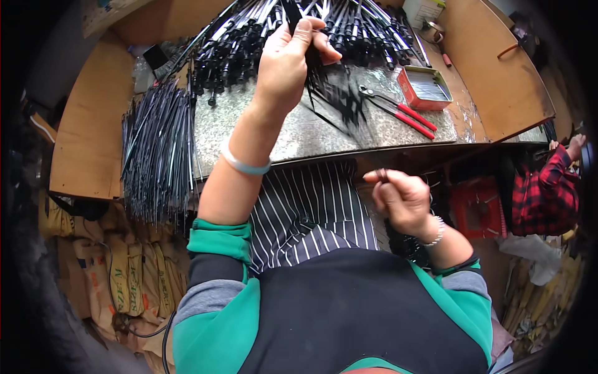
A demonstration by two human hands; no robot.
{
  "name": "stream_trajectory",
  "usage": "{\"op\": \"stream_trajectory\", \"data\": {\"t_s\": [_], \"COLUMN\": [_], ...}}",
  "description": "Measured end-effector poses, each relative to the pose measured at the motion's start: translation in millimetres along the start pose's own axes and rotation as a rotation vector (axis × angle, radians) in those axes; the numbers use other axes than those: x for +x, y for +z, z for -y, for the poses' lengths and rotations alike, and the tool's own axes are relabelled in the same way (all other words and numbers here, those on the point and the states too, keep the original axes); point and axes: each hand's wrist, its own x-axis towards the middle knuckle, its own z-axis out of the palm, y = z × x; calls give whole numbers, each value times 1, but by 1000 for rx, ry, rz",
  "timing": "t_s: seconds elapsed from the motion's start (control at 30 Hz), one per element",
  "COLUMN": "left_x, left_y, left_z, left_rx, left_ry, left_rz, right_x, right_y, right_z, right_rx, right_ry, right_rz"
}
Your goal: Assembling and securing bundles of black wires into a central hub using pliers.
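Note:
My left hand (288,65) is raised over the far part of the bench, its fingers closed round a bunch of thin black strips (339,106). The loose ends hang down toward the right and are smeared by motion. Just off the bench's front edge, above my lap, my right hand (402,198) has its fingers curled in a pinch. A small dark bit shows at its fingertips; whether it is a held thing or a ring I cannot make out. Pliers with red handles (408,117) lie on the bench between the strips and a red tin.
Black rods with thick ends (230,62) are heaped along the back. Long dark thin strips (159,149) overhang the bench's left front edge. The open red tin (425,88) holds pale pieces. Wooden side panels (507,68) flank the bench. Another person's checked sleeve (548,193) shows at right.

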Motion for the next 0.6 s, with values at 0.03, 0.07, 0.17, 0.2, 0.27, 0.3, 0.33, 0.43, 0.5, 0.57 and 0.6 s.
{"op": "stream_trajectory", "data": {"t_s": [0.03,0.07,0.17,0.2,0.27,0.3,0.33,0.43,0.5,0.57,0.6], "left_x": [-4,-9,-32,-40,-50,-52,-56,-59,-60,-59,-59], "left_y": [8,10,-2,-6,-7,-8,-12,-16,-8,-2,-2], "left_z": [-3,4,43,56,61,63,61,54,49,47,49], "left_rx": [160,162,435,496,595,626,625,1113,1100,1078,1095], "left_ry": [57,62,-25,-45,-54,-43,-54,250,174,35,78], "left_rz": [62,129,222,225,221,222,219,299,296,285,285], "right_x": [-13,-20,-25,-28,-20,-17,-13,19,41,66,81], "right_y": [4,11,14,18,12,7,-4,-51,-57,-53,-46], "right_z": [-32,-66,-148,-170,-170,-169,-159,-96,-69,-72,-74], "right_rx": [-26,-56,-432,-397,-640,-880,-979,-727,-493,-561,-533], "right_ry": [-18,-19,-74,13,211,400,371,329,296,67,46], "right_rz": [-38,-87,-111,-191,-23,158,291,335,73,-33,-55]}}
